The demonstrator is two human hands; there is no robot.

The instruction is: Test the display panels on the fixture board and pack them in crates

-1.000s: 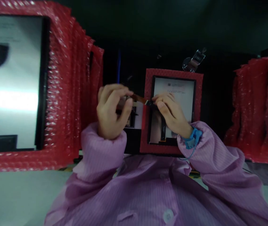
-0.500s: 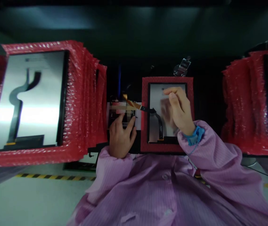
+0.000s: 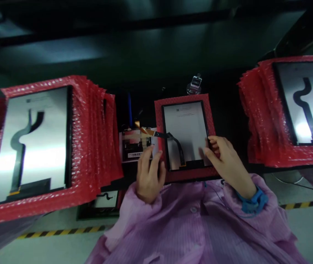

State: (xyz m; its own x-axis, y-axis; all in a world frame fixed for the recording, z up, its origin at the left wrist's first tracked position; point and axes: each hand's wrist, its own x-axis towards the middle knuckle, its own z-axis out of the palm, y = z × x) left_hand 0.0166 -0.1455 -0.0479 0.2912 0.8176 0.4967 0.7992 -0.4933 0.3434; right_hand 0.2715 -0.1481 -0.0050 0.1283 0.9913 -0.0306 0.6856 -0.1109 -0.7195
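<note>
Head view:
- Left hand: fingers loosely spread, palm down, beside the lower right corner of the board and the left edge of the middle wrap; contact cannot be told.
- Right hand: thumb and forefinger apart, at the right edge of the panel; whether they pinch it cannot be told. Blue band at the wrist.
- Panel: between the hands, flat on the red middle wrap; black cable joined to the orange ribbon, which reaches over the board.
- Left stack, left of the left hand: red bubble wrap, one cabled panel on top.
- Right stack, beyond the right hand: likewise.
- Dark tray, below left of the left hand: white item with black strip inside.
</note>
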